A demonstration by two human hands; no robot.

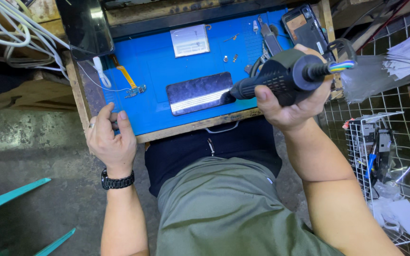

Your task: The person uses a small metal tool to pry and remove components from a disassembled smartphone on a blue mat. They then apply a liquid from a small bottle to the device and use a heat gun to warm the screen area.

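Note:
My right hand (294,108) grips the thick black handle of a hot-air tool (281,76), whose nozzle tip points at the right end of a dark phone screen panel (199,93) lying flat on the blue work mat (155,61). A striped cord leaves the tool's back end. My left hand (111,140), with a ring and a black wristwatch, rests on the mat's front left corner and the wooden table edge, fingers loosely curled, holding nothing.
On the mat lie a silvery flat part (190,40), an orange flex cable (129,78), a white tool (101,71), small screws and tweezers (270,40). A phone body (304,28) leans at the back right. White cables (20,33) hang left; a wire rack (380,156) stands right; a teal stool (5,213) lower left.

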